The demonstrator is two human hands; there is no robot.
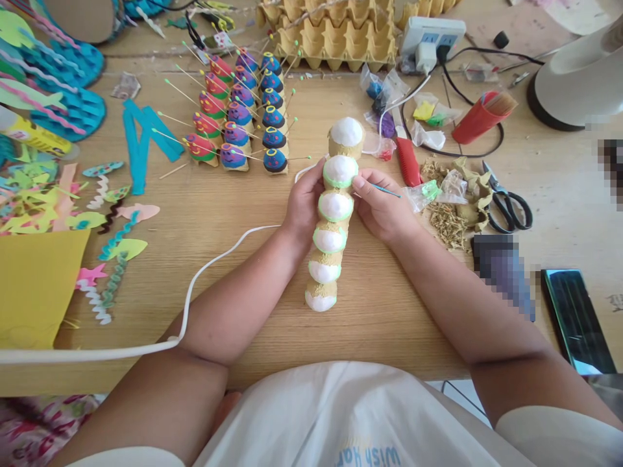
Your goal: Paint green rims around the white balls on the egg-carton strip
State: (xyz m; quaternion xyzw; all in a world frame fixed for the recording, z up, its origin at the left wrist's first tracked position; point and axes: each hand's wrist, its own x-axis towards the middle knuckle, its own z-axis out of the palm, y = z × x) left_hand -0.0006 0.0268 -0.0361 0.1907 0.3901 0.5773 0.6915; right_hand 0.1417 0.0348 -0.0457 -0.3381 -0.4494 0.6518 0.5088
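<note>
A long strip of egg carton bumps (330, 258) runs away from me, each bump capped in white clay; most caps have a light green edging, and the farthest shows none. My left hand (305, 201) is closed on the strip's left side near the second bump from the far end. Against the right side of that same bump, my right hand (382, 204) has its thumb and fingers pressed together, with a thin blue tool (387, 190) sticking out to the right from between them.
Painted carton strips with pins (238, 117) stand at the back left, near egg trays (335, 39). Black scissors (509, 204), a red cup (479, 120) and a phone (577, 318) lie right. A white cable (207, 266) crosses my left forearm. Paper fish shapes (129, 250) lie left.
</note>
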